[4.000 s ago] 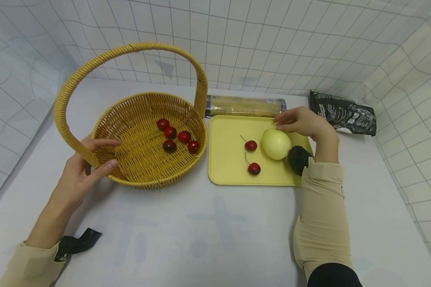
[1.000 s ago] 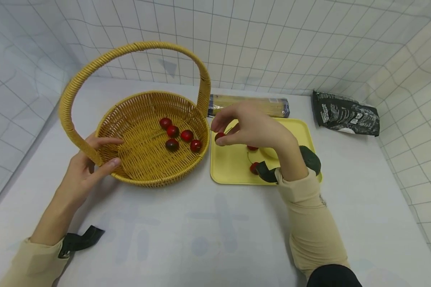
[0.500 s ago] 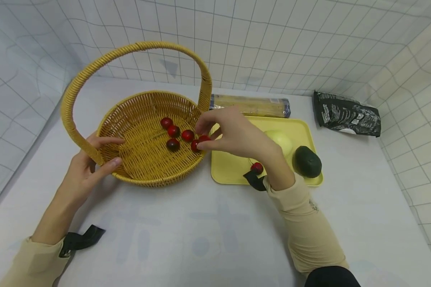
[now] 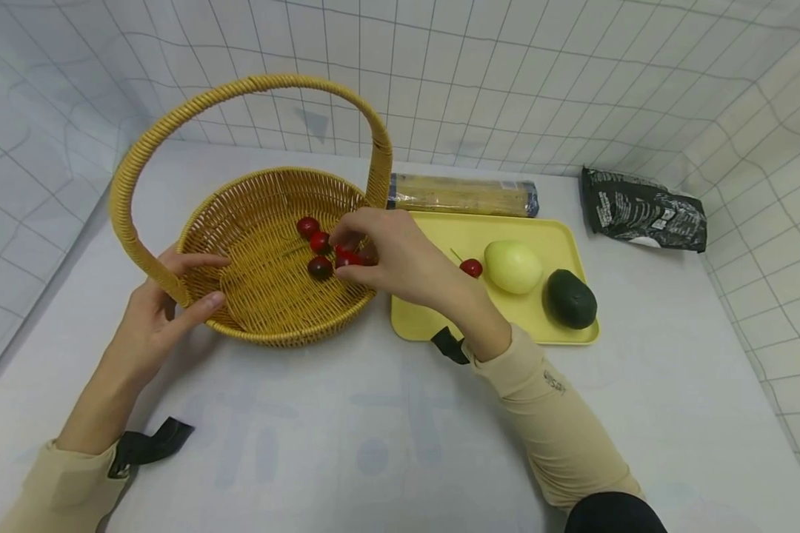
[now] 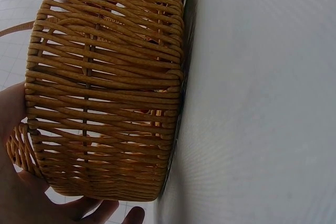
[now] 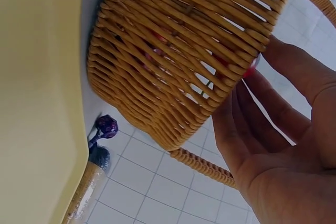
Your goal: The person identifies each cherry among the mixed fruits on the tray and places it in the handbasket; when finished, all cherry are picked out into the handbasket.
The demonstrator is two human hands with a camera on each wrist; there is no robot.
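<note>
In the head view my left hand (image 4: 147,314) grips the left rim of a yellow wicker basket (image 4: 260,296) at the foot of its tall handle, thumb and a finger inside. The left wrist view shows the basket's woven side (image 5: 105,93) against that hand. My right hand (image 4: 400,259) reaches over the basket's right rim and pinches a red cherry (image 6: 253,66), seen at its fingertips in the right wrist view. Just left of those fingertips lie several cherries (image 4: 320,268) on the basket floor, partly hidden by the hand.
Right of the basket, a yellow tray (image 4: 413,318) bears a cherry (image 4: 471,267), a pale green round fruit (image 4: 513,266) and an avocado (image 4: 570,299). Behind it lies a long pack of pasta (image 4: 463,195). A black pouch (image 4: 643,210) lies at the back right.
My right hand has moved left from the tray into the basket, carrying a cherry. The forearm now covers the tray's front cherry. My left hand has stayed on the basket.
</note>
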